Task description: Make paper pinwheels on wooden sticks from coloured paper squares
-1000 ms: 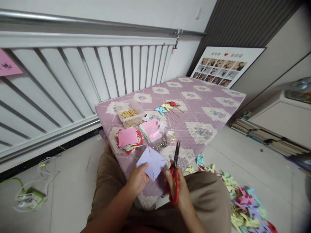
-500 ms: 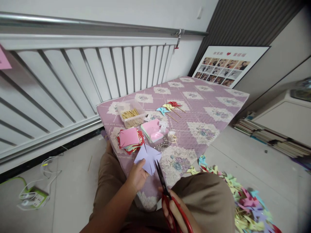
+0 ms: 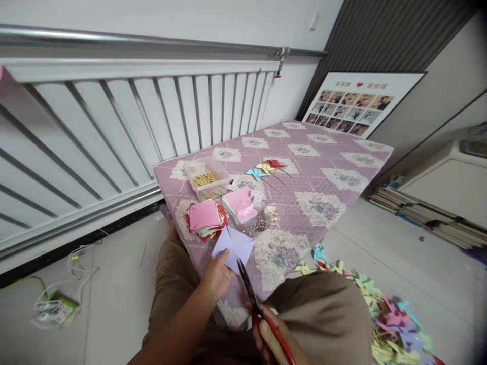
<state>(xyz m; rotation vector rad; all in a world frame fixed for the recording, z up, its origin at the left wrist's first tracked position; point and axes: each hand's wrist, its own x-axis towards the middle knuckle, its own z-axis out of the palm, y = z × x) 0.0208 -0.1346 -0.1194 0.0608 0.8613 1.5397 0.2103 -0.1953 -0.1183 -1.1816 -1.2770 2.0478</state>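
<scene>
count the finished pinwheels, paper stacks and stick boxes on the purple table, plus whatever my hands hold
finished pinwheels: 3
paper stacks: 2
stick box: 1
lavender paper square, in left hand: 1
red scissors, in right hand: 1
total: 8

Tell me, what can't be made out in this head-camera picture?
All in the head view:
- Right hand holding the red scissors: cut off by the bottom edge.
- Left hand: fingers hidden under the lilac paper it holds.
- Shiny bits on the quilted table: too small to identify.
- Paper pile on the floor: blurred, cut by the bottom edge.
</scene>
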